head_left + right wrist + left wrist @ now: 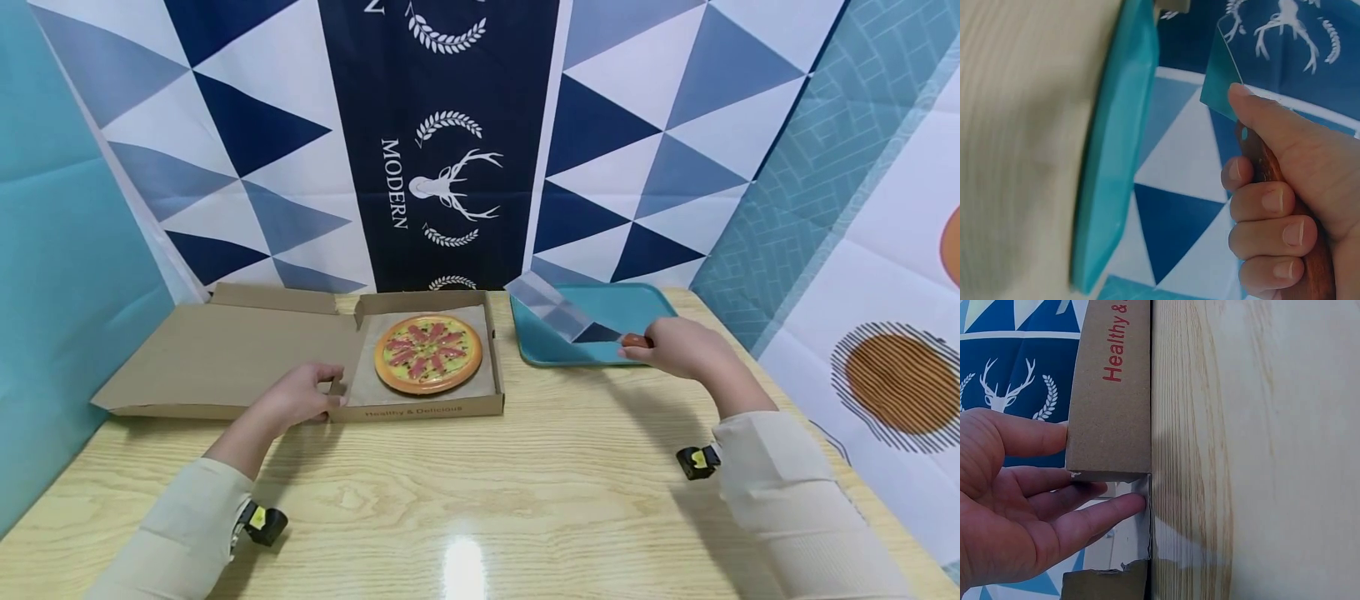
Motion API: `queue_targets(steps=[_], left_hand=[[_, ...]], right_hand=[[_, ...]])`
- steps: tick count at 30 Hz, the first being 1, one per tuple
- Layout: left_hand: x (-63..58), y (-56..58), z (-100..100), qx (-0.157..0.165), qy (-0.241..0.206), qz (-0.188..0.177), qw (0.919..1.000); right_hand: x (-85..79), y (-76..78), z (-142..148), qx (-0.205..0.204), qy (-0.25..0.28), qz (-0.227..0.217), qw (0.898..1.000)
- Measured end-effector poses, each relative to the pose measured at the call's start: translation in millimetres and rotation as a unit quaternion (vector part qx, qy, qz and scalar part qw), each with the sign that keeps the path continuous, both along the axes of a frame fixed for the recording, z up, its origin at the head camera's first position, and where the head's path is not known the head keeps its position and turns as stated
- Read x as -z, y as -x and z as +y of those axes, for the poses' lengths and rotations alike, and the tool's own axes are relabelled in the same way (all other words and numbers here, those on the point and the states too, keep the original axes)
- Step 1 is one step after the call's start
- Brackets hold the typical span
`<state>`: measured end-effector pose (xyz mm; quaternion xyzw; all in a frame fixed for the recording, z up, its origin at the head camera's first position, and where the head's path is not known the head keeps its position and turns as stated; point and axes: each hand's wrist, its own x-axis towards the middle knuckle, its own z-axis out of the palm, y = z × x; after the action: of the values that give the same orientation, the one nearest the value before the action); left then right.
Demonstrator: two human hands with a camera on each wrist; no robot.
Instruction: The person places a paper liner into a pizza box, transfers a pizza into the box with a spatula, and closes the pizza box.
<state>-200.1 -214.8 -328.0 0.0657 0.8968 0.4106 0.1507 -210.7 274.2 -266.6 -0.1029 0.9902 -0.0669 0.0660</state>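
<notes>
At the front left corner of an open cardboard pizza box (427,411), my left hand (296,395) grips the low wall. The left wrist view has the thumb (1038,433) against the wall's upper edge and the fingers around its end. Inside the box, a round pizza (428,354) with reddish strips lies on pale paper (474,382). My right hand (678,347) holds a spatula (551,305) by its wooden handle (1317,269), fingers wrapped round it. Its broad, flat metal blade points left and overlaps the teal tray (622,304) in the head view.
The box lid (240,354) lies folded out to the left. Behind the table (465,483) hangs a patterned cloth (450,108), close to the box and the tray. Cloth walls also stand along the left and right sides.
</notes>
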Motion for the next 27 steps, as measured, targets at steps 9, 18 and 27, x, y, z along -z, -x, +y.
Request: queue_targets(steps=[9, 18, 27], left_hand=[[-0.2, 0.7, 0, 0.001, -0.003, -0.004, 1.0], [-1.0, 0.4, 1, -0.003, 0.0, -0.008, 1.0], [0.6, 0.6, 1, -0.003, -0.004, -0.006, 1.0]], right_hand=[[16.6, 3.3, 19, 0.038, 0.0, -0.019, 0.999], [25.7, 5.2, 29, 0.1, 0.0, -0.038, 0.994], [29.8, 13.5, 31, 0.163, -0.011, -0.065, 0.984]])
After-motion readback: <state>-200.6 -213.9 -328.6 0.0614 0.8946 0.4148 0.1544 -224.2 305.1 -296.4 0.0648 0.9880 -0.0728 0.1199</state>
